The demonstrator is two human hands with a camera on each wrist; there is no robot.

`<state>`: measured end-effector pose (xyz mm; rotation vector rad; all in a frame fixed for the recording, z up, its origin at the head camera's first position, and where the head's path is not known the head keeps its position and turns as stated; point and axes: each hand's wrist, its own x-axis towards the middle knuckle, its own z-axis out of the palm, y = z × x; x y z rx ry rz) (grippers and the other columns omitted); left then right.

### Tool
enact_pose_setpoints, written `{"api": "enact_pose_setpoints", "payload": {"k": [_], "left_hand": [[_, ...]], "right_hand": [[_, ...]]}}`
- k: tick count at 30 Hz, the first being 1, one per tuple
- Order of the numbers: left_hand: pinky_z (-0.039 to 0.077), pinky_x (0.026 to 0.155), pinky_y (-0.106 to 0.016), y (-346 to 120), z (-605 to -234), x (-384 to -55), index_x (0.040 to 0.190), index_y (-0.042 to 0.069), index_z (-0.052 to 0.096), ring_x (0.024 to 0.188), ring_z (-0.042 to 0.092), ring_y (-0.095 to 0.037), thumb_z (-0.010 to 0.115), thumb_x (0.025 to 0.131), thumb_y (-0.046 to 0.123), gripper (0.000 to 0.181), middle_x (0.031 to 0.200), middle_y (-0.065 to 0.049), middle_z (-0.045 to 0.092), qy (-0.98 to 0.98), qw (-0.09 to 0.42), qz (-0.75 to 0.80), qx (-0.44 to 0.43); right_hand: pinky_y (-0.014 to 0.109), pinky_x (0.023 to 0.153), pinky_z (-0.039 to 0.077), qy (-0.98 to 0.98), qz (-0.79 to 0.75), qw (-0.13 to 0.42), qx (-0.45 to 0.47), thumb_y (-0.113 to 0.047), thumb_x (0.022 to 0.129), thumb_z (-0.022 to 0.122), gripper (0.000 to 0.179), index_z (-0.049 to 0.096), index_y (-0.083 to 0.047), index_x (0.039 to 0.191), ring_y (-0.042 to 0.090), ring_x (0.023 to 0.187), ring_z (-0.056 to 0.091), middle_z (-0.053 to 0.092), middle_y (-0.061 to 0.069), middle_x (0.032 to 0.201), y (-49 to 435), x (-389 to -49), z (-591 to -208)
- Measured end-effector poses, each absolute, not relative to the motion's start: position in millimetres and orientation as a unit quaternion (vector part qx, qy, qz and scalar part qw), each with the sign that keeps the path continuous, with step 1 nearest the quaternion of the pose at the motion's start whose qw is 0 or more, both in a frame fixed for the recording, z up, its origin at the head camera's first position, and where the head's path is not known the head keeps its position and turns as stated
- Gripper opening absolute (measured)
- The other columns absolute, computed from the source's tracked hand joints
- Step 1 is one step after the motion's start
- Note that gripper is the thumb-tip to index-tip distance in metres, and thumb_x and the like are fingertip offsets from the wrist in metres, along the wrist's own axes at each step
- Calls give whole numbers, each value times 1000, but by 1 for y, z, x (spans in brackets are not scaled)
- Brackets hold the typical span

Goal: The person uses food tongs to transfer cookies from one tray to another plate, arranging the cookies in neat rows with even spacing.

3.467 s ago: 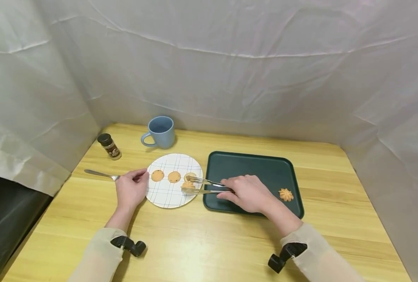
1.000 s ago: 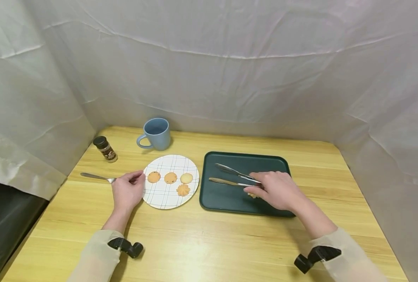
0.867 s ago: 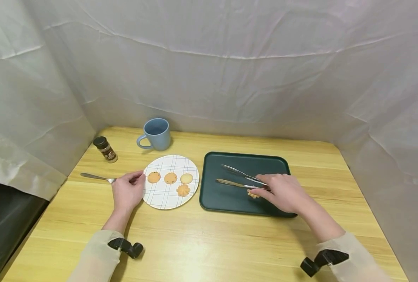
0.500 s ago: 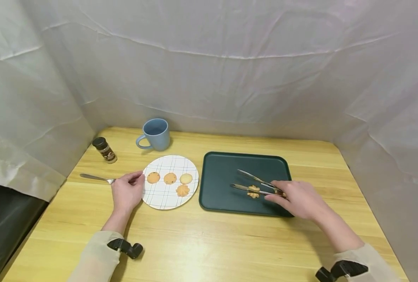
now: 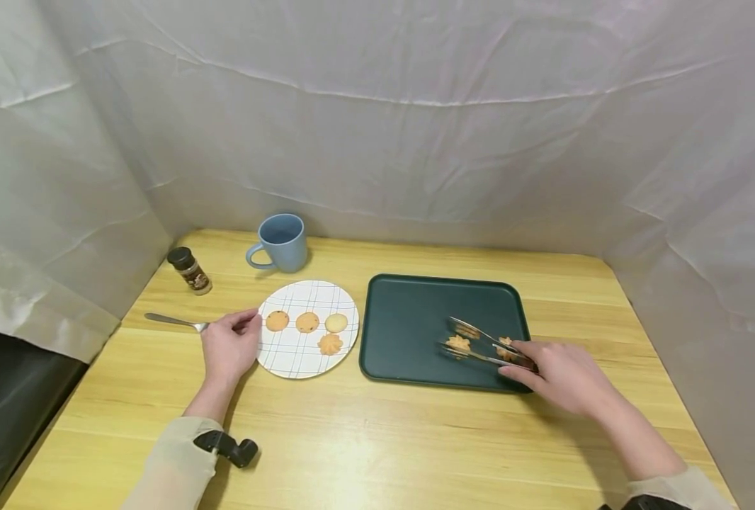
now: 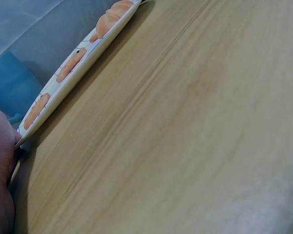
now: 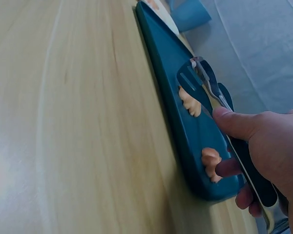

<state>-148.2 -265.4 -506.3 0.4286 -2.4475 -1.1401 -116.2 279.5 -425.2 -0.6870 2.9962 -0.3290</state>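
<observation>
My right hand [image 5: 565, 375] grips metal tongs [image 7: 212, 92] above the dark green tray [image 5: 409, 368]. The tongs' arms are spread apart. Close to their tips lies a piped cookie [image 5: 458, 343], and another piped cookie [image 5: 505, 346] sits nearer my fingers, partly covered by the tongs. At the left rim of the checked plate [image 5: 294, 361], my left hand [image 5: 231, 347] holds the edge between thumb and fingers. On the plate are two speckled round cookies [image 5: 307, 322], a plain pale cookie [image 5: 336, 323] and a piped cookie [image 5: 330, 345].
Behind the plate stands a blue mug [image 5: 283, 244]. A spice jar [image 5: 190, 270] with a black lid is at the back left. A metal utensil handle [image 5: 167, 319] pokes out beside my left hand. Grey cloth [image 5: 377, 156] walls the table's back and sides.
The tongs released the piped cookie on the plate, then my right hand carried them rightward over the tray to the cookies there. My left hand stays at the plate's rim.
</observation>
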Motion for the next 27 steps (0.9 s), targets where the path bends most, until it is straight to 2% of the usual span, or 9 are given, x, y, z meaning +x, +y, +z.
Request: {"api": "enact_pose_setpoints", "payload": {"k": [3,5,8,10,16,20,27], "left_hand": [[47,67,-12,-265,-505,-148,114,1,81,84,72,-24,72,100,16,23,93,-14,78,-877,203,-409,152],[46,67,-12,-265,-505,-147,114,1,81,84,73,-24,72,99,16,23,94,-14,78,-877,204,-409,151],[47,67,-12,-265,-506,-147,113,2,81,84,73,-24,72,99,16,22,94,-14,78,-876,205,-409,151],[46,67,-11,-265,-507,-148,113,2,81,84,73,-25,72,99,16,22,94,-14,78,-876,206,-409,151],[47,67,-12,-265,-505,-147,114,2,81,84,73,-25,72,99,16,22,94,-14,78,-876,205,-409,150],[48,68,-14,-265,-505,-147,114,2,81,85,73,-25,72,99,17,23,95,-14,78,-876,202,-411,153],[49,69,-16,-265,-504,-147,115,2,81,85,73,-25,71,100,18,24,95,-14,78,-877,196,-409,157]], "right_hand": [[28,52,33,970,-112,32,-215,-59,101,65,60,72,-9,133,4,54,39,45,-15,65,283,-113,-427],[29,53,34,970,-115,31,-213,-60,101,64,62,71,-8,135,3,55,40,45,-16,65,286,-112,-429],[30,55,38,969,-118,23,-215,-59,101,65,61,72,-8,133,3,58,43,47,-16,66,289,-111,-431],[32,56,42,969,-118,16,-217,-59,100,67,60,73,-8,133,3,61,47,54,-16,70,290,-110,-432],[40,60,51,969,-118,11,-219,-58,99,69,61,74,-7,132,7,69,60,75,-1,89,293,-109,-435],[44,62,55,968,-118,2,-223,-57,99,69,60,74,-6,131,13,76,67,78,7,102,294,-109,-436],[45,64,55,967,-119,-1,-226,-56,100,69,58,75,-6,130,13,76,67,78,7,103,294,-108,-436]]}}
